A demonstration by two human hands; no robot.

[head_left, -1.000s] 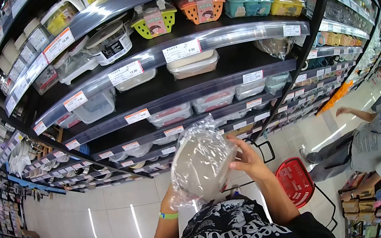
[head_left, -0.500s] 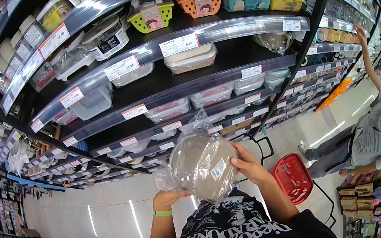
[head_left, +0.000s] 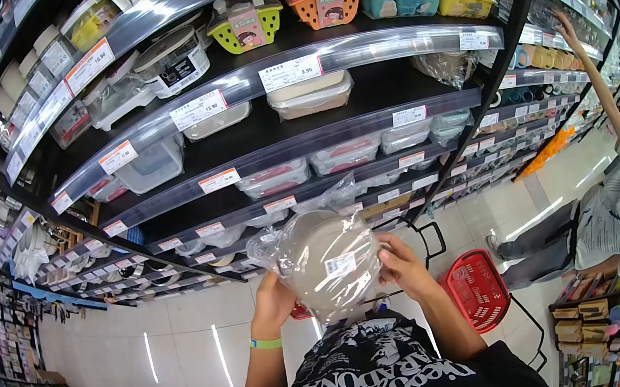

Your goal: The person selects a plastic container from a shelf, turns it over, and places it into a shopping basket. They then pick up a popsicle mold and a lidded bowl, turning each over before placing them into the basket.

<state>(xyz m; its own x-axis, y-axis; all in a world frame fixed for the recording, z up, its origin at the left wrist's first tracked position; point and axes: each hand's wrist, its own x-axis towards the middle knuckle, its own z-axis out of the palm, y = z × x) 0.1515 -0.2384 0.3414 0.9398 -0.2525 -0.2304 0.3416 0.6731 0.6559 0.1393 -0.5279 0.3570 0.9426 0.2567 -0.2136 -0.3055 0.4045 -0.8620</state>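
A round beige container (head_left: pixel 330 282) wrapped in clear plastic is held in front of my chest, a small white label on its face. My left hand (head_left: pixel 273 300), with a green band at the wrist, grips its left edge through loose plastic. On the right edge, my right hand (head_left: pixel 405 263) has its thumb on the near face, the other fingers partly behind. Just beyond the container stands a shelf (head_left: pixel 272 151) with packaged food containers (head_left: pixel 310 97).
A red shopping basket (head_left: pixel 476 293) stands on the floor to the right. Beside it another person (head_left: pixel 614 214) in a grey shirt reaches an arm up to the shelves. Lower right, a rack (head_left: pixel 593 320) holds boxed goods. Colourful baskets (head_left: pixel 245 27) sit on an upper shelf.
The container has turned slightly, and its label has shifted left and sits straighter. My left hand has risen along its side. The other person's arm has moved up and left.
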